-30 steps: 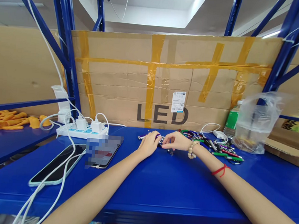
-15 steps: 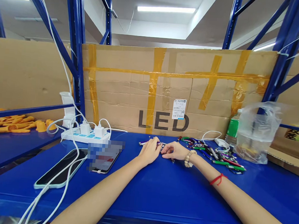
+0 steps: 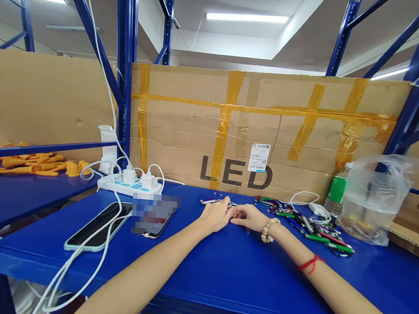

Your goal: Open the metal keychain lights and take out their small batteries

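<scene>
My left hand (image 3: 215,215) rests low over the blue shelf, fingers pressed together and pointing forward. Beside and partly under it lie slim pens (image 3: 208,202), with a few small shiny bits just beyond. Close against its fingertips, my right hand (image 3: 251,217) has its fingers curled into a pinch. Whatever either hand holds is too small and too covered to make out. Another small dark piece (image 3: 247,230) lies under the right palm. To the right of my hands spreads a heap of pens (image 3: 311,225) in green, red, blue, silver and black.
On the left lie two phones, one pale-edged (image 3: 97,228) and one partly blurred (image 3: 160,223), with white cables and a power strip (image 3: 130,188). At right stand a green-labelled bottle (image 3: 336,189) and a plastic bag (image 3: 370,203). A taped cardboard sheet (image 3: 182,130) closes the back.
The view has swung a little to the left, so everything sits further right. My right fingers have drawn in closer to my left hand. The pen heap looks the same.
</scene>
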Available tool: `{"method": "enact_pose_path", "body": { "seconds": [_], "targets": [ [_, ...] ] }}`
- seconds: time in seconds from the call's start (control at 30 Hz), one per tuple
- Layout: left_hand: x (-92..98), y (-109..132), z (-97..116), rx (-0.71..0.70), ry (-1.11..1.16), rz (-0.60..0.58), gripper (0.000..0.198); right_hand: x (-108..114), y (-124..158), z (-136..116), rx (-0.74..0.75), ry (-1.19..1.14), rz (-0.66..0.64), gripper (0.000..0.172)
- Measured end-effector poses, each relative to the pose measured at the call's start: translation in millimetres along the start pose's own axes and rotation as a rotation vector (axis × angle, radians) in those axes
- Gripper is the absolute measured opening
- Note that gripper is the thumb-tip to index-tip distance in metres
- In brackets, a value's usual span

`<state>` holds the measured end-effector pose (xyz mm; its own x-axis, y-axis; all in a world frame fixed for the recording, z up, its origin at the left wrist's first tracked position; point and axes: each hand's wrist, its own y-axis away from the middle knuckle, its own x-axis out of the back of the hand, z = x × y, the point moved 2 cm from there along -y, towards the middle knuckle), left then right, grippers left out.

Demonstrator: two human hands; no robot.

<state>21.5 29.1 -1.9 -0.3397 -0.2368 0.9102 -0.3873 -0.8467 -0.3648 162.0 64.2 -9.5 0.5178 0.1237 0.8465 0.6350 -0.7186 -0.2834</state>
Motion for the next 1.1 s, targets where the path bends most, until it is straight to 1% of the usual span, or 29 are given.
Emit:
{"method": "enact_pose_path", "body": {
  "seconds": [0.23,0.47,0.6,0.67,0.87,0.93,1.0,1.07,1.1],
  "targets": [
    [-0.2,1,1,-0.029,-0.057,0.001,0.029,1,2,-6,-0.058,0.143,0.075,0.022],
    [0.6,2,3,-0.064,-0.061,0.017,0.026,5,6,-21,-0.145,0.278,0.101,0.016],
    [-2.6,0,2,-0.086,-0.093,0.008,0.024,3,6,-24,-0.13,0.288,0.146,0.009],
    [-3.9,-1,1,-0.09,-0.107,0.008,0.023,2,6,-23,-0.121,0.281,0.16,0.01],
    [-4.2,-2,2,-0.115,-0.116,0.003,0.02,0,4,-25,-0.125,0.305,0.148,0.016],
    [-3.9,-2,3,-0.096,-0.095,0.021,0.02,0,5,-24,-0.128,0.316,0.168,0.016],
    [-3.5,-3,2,-0.045,-0.046,0.051,0.02,2,5,-20,-0.137,0.28,0.21,0.017],
    [-3.3,-4,-1,0.018,0.014,0.079,0.018,5,4,-14,-0.163,0.149,0.262,0.021],
    [-3.2,-5,-3,0.045,0.041,0.089,0.018,7,3,-11,-0.187,0.048,0.292,0.024]
  ]
}}
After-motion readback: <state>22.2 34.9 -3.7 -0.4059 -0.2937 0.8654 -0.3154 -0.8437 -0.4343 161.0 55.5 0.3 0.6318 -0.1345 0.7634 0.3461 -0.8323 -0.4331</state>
